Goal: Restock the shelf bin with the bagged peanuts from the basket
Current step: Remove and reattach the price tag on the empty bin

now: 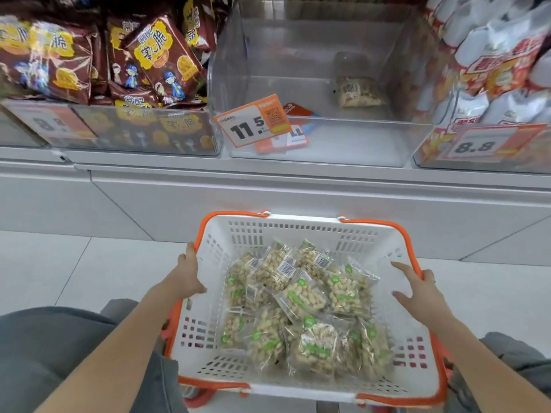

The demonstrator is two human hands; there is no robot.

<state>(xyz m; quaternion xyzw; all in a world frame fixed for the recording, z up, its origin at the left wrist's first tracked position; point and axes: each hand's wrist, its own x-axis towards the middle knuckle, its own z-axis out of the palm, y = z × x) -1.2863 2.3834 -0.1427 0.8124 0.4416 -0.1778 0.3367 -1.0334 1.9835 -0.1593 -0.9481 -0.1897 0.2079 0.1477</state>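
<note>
- At ten o'clock I see a clear bin of glossy brown snack packs (155, 58); I count about four whole fronts.
- My left hand (187, 277) grips the white slotted basket (298, 231) at its left rim, fingers curled over the orange edge.
- In the basket lie roughly a dozen bagged peanuts (304, 296), crinkly clear pouches with green stickers and barcodes, heaped loosely.
- At twelve o'clock stands the clear plastic shelf bin (328, 138), holding one peanut bag (357, 90) at its back right and two orange price tags (253, 120) at its front left.
- My right hand (417, 289) rests on the right rim, fingers spread and straight, holding nothing.
- At two o'clock sit white-and-red bags (501, 64), too crowded to count.
</note>
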